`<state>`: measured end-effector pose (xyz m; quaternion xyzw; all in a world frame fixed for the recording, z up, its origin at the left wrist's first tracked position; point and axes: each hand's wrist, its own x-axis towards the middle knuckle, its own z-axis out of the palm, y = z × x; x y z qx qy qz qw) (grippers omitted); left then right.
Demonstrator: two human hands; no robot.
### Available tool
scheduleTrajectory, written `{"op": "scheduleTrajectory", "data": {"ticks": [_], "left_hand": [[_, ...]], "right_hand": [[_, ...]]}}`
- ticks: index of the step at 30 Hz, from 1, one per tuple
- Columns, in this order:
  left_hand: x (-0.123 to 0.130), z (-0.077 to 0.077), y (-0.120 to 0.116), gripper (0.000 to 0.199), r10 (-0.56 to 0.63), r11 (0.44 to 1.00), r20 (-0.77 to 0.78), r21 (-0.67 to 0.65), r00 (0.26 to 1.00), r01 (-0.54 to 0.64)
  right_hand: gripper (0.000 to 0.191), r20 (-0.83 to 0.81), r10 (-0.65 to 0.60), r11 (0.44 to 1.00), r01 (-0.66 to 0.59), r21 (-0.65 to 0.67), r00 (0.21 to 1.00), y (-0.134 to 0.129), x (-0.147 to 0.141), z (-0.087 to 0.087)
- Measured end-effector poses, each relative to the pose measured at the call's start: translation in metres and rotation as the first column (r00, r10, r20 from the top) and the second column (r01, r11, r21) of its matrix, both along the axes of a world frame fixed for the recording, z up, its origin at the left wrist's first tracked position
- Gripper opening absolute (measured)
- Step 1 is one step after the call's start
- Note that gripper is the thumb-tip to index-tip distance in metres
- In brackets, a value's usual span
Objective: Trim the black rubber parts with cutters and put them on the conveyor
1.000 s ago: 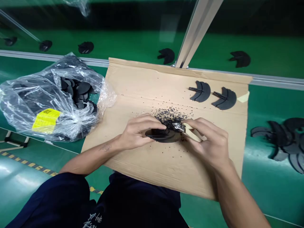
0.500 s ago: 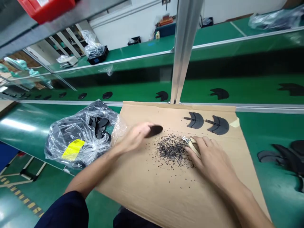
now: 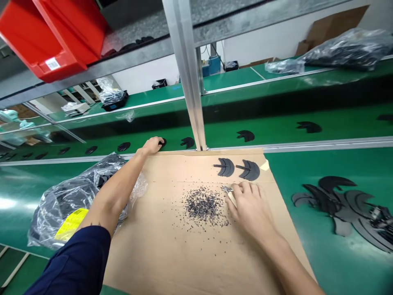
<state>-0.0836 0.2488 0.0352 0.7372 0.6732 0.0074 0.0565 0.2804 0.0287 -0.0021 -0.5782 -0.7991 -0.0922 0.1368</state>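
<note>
L hand (image 3: 152,145) touching blk disc (image 3: 163,142) just past far edge of cardboard (image 3: 166,258), can't tell if gripping; R hand (image 3: 250,207) closed round cutters (image 3: 232,198) twd R edge; blk bits (image 3: 203,205) mid-cardboard, 2 blk pcs (image 3: 226,167) nr far R corner.

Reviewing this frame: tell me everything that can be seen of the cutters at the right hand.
The cutters have a small, shiny, metallic-looking head and cream handles that look like plastic. The right hand covers most of the handles, its thumb and fingers about them. The head points away and leftward over the brown cardboard, by the far right edge of the scattered black bits. Whether the jaws are closed is too small to tell.
</note>
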Motion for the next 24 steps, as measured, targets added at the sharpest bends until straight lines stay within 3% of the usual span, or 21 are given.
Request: {"op": "scheduleTrajectory", "data": {"ticks": [5,12,16,18,21,24], "left_hand": [[0.016,0.000,0.009,0.036,0.083,0.997,0.009,-0.010,0.997,-0.082],[0.074,-0.016,0.005,0.036,0.025,1.000,0.206,0.001,0.978,-0.026],[0.081,-0.005,-0.008,0.030,0.021,0.996,0.317,0.072,0.948,-0.046],[0.077,0.006,-0.024,0.024,-0.041,0.995,0.370,0.095,0.928,0.006],[0.072,0.019,-0.071,0.021,-0.188,0.982,0.436,0.055,0.880,0.183],[0.076,0.024,-0.135,0.014,-0.360,0.895,0.505,-0.049,0.785,0.442]], "right_hand": [[0.037,-0.039,0.025,0.998,-0.023,0.053,0.999,-0.001,0.002,-0.003],[0.041,-0.124,0.063,0.994,-0.051,0.101,0.990,0.006,0.003,-0.004],[0.034,-0.209,0.126,0.983,-0.093,0.157,0.970,0.005,-0.003,0.003],[0.037,-0.249,0.186,0.968,-0.134,0.211,0.951,0.005,-0.009,0.006],[0.061,-0.273,0.305,0.926,-0.216,0.311,0.912,0.004,-0.020,0.008],[0.079,-0.316,0.405,0.890,-0.291,0.351,0.858,0.003,-0.029,0.003]]}}
